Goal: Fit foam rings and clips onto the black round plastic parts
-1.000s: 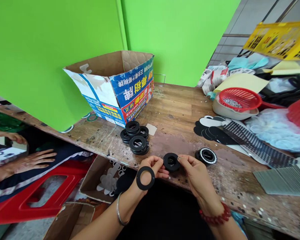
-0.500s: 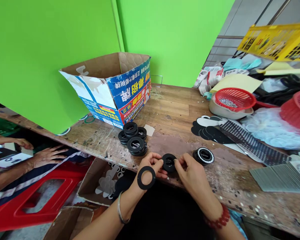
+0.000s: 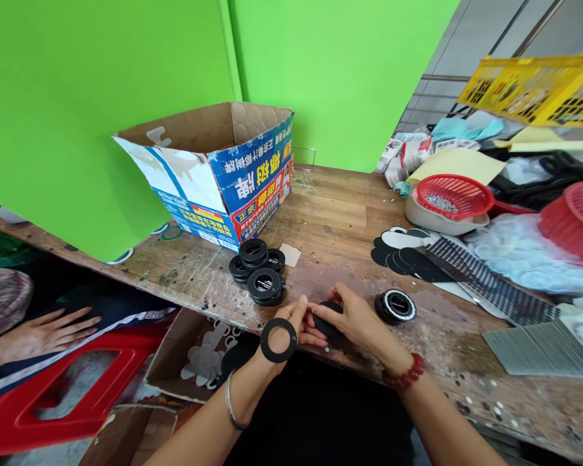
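Between my hands, near the table's front edge, is a black disc [image 3: 327, 318]. My left hand [image 3: 291, 327] is closed on its left side, and a flat black ring [image 3: 278, 340] lies over the back of that hand near the wrist. My right hand [image 3: 357, 318] grips the disc from the right, fingers over its upper edge. Several stacks of black rings [image 3: 264, 285] stand left of my hands. To the right is another stack with a white-rimmed ring [image 3: 397, 305] on top.
A large open carton [image 3: 218, 175] stands at the back left. Right are black oval pieces [image 3: 408, 259], a red basket [image 3: 454, 196], grey strips [image 3: 539, 346] and a yellow crate [image 3: 534, 90]. A person's hand [image 3: 53, 333] rests at far left, above a red stool [image 3: 72, 401].
My right hand has moved left and over the disc, which now shows a plain dark face, its centre slots out of sight. The other person's box-holding hand has left view at far left.
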Action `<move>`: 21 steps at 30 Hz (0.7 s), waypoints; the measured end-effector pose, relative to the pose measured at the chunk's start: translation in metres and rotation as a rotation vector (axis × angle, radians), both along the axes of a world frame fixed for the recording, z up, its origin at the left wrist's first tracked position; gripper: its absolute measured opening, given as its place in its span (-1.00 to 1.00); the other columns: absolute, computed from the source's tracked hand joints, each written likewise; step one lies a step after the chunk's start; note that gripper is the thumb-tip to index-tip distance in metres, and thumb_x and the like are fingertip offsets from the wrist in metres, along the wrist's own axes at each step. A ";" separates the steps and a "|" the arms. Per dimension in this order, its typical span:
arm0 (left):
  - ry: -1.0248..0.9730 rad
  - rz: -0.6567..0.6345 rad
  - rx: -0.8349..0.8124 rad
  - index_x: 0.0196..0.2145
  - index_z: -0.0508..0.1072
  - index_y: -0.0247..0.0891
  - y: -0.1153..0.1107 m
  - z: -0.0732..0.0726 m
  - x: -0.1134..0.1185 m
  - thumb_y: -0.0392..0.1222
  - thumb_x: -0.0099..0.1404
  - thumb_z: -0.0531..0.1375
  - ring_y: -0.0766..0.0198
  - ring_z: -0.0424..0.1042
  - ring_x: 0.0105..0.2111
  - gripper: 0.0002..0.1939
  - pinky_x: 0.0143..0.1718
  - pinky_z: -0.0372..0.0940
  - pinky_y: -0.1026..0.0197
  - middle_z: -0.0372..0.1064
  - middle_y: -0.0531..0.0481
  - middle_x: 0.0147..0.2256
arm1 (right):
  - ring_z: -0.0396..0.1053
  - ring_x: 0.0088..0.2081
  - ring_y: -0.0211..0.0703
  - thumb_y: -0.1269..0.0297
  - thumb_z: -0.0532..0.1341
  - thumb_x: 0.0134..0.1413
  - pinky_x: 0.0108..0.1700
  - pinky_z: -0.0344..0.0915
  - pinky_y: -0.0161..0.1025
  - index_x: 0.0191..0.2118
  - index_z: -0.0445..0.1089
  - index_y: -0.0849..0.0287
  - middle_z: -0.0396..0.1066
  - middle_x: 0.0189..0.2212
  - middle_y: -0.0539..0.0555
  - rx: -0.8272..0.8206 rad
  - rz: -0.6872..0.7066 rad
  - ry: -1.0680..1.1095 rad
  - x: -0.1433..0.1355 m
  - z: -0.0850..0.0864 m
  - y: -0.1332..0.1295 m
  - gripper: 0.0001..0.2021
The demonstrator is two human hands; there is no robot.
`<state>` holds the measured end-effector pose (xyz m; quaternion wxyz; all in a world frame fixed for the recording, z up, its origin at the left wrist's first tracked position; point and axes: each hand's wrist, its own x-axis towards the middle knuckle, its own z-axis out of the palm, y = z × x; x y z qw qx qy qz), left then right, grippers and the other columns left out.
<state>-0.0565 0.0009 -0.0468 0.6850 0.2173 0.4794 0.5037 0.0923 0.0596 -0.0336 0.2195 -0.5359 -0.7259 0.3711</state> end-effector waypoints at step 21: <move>0.080 0.113 0.006 -0.37 0.48 -0.28 -0.050 0.010 -0.018 0.26 -0.07 0.42 0.24 0.48 -0.39 -0.46 -0.30 0.49 0.18 0.42 0.03 -0.44 | 0.41 -0.11 -0.02 0.30 0.31 0.08 -0.09 0.30 -0.15 0.01 0.34 0.17 0.44 -0.09 0.17 0.286 0.065 -0.081 -0.049 0.019 0.017 -0.64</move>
